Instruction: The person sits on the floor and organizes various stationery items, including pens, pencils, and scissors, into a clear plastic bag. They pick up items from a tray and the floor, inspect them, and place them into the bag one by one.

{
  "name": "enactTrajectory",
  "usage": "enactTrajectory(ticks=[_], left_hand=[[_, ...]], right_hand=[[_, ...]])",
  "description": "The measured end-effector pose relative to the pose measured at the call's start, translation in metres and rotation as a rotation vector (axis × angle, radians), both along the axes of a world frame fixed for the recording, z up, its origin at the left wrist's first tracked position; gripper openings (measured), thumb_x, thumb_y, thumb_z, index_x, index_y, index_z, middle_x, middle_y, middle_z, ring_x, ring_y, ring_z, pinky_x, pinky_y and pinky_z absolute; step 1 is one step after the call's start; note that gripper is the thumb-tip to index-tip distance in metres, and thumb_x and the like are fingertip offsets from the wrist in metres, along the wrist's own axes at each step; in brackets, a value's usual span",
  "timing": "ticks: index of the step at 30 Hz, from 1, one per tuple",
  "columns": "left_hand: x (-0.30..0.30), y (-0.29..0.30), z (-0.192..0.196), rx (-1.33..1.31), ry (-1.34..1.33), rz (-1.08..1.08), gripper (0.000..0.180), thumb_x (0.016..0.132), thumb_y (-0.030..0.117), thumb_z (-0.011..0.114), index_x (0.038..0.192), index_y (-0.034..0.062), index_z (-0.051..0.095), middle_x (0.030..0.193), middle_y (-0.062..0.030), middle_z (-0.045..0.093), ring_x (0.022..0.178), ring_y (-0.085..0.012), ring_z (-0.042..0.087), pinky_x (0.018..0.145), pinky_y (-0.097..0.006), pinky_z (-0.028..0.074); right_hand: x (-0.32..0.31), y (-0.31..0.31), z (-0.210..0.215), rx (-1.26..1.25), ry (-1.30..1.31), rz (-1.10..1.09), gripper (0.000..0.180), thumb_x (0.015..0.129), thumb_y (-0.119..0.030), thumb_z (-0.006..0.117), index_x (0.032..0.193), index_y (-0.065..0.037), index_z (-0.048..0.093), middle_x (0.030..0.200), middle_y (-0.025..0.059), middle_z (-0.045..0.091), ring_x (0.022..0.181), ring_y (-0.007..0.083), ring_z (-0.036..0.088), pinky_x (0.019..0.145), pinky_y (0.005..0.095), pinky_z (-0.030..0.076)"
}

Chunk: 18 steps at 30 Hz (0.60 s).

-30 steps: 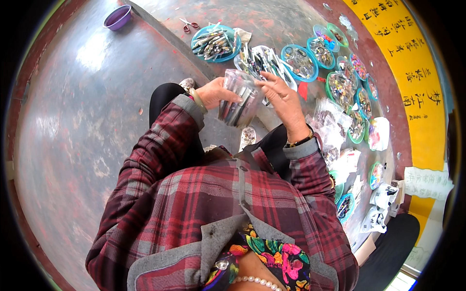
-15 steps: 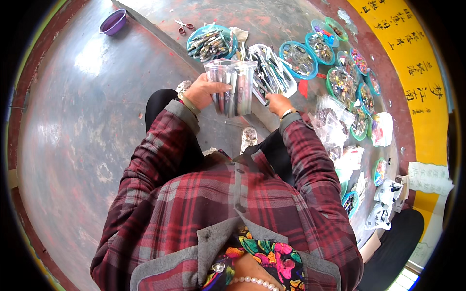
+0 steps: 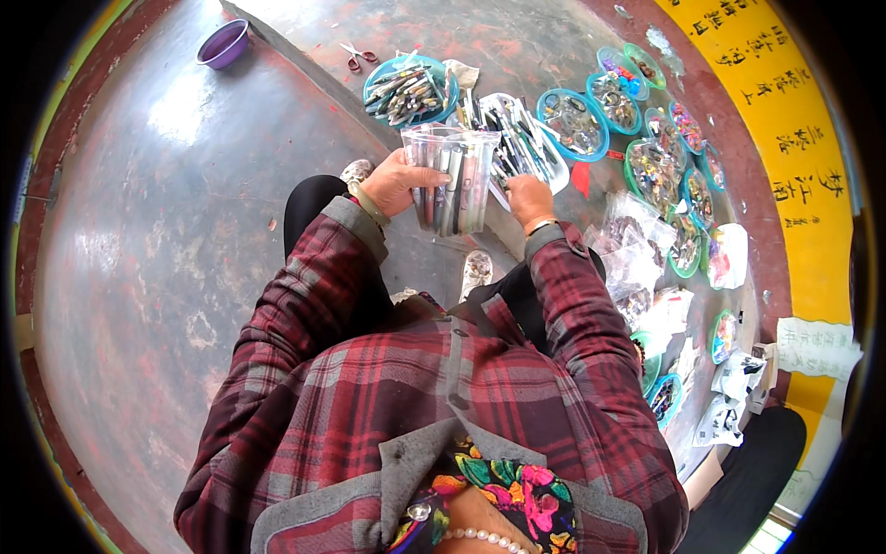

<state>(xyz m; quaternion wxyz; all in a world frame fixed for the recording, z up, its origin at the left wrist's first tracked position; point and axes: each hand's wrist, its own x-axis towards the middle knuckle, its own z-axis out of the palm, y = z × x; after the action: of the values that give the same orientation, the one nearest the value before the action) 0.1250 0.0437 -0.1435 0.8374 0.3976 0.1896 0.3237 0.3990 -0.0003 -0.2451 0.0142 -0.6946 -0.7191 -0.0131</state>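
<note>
My left hand (image 3: 401, 183) grips a clear plastic bag (image 3: 476, 189) by its left side, the thumb lying across its front. Several pens stand upright inside the bag, whose top edge gapes. Just right of the bag, my right hand (image 3: 532, 199) is at the near end of a white tray (image 3: 561, 174) heaped with pens. Its fingers are curled closed, and the back of the hand hides whatever they hold. Behind the bag, a round blue basket (image 3: 452, 92) is piled with more pens.
Red-handled scissors (image 3: 355, 63) and a purple bowl (image 3: 222, 48) are on the floor at the far left. Several round baskets of small parts, one being a blue basket (image 3: 604, 138), crowd the right. Clear plastic bags (image 3: 632, 245) lie beside my right forearm. A floor ledge (image 3: 305, 74) runs diagonally.
The bag's mouth has widened. My right hand has turned and its fingers have curled in; the dark end that stuck out from them is now out of sight. The whole view has shifted slightly.
</note>
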Motion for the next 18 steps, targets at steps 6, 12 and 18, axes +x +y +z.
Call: enactTrajectory(ticks=[6,12,18], left_hand=[[-0.001,-0.001,-0.001,0.005,-0.020,-0.018,0.040,0.072,-0.003,0.066,0.111,0.0029,0.059,0.101,-0.0037,0.064,0.093,-0.0141,0.058,0.085,-0.031,0.043],[-0.002,0.001,-0.004,0.011,-0.021,-0.034,0.036,0.073,-0.002,0.065,0.109,0.0022,0.060,0.101,-0.0044,0.064,0.093,-0.0150,0.059,0.085,-0.031,0.044],[-0.003,0.001,-0.006,0.003,0.015,-0.041,0.036,0.073,-0.002,0.066,0.108,0.0025,0.060,0.099,-0.0038,0.064,0.089,-0.0137,0.059,0.080,-0.029,0.045]], right_hand=[[0.025,-0.026,0.054,0.169,1.197,-0.324,0.013,0.085,-0.014,0.055,0.093,-0.006,0.061,0.087,0.0109,0.066,0.075,0.0227,0.064,0.065,0.0329,0.051],[0.038,-0.068,0.105,0.111,1.921,-0.395,0.024,0.092,-0.013,0.052,0.114,-0.004,0.052,0.096,0.0089,0.064,0.079,0.0139,0.062,0.066,0.0245,0.051],[0.009,-0.106,0.129,-0.157,1.909,-0.250,0.029,0.091,-0.013,0.054,0.118,-0.002,0.053,0.089,0.0080,0.064,0.079,0.0117,0.062,0.066,0.0216,0.050]])
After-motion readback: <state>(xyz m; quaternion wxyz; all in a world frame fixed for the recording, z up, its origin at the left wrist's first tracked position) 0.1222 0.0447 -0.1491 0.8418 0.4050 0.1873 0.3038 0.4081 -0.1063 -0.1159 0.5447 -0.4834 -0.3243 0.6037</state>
